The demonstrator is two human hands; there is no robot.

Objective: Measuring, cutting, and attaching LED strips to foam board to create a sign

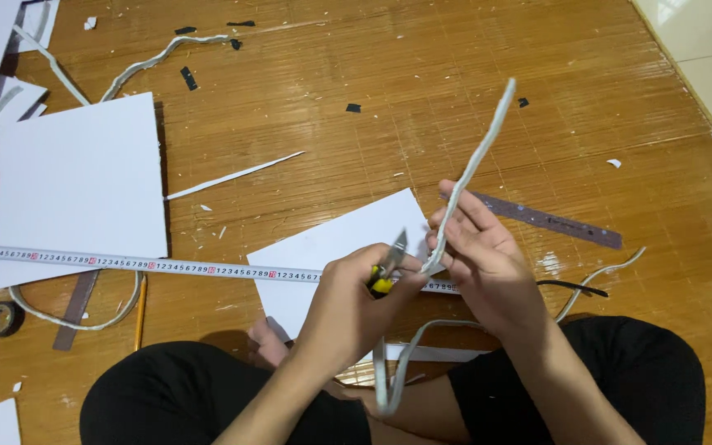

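My left hand (348, 309) grips a utility knife (389, 265) with a yellow and black body, its blade tip pointing up toward my right hand. My right hand (488, 264) pinches a long thin white strip (484, 144) that rises up and to the right, while its lower part hangs down between my knees. The blade sits right beside the strip where my fingers hold it. Beneath both hands a white sheet (331, 247) lies on the floor.
A measuring tape (125, 264) stretches across the wooden mat floor from the left. A larger white board (80, 185) lies at left, a dark ruler (562, 222) at right. Offcut strips (158, 59), a pencil (140, 313) and a black tape roll (0, 318) lie around.
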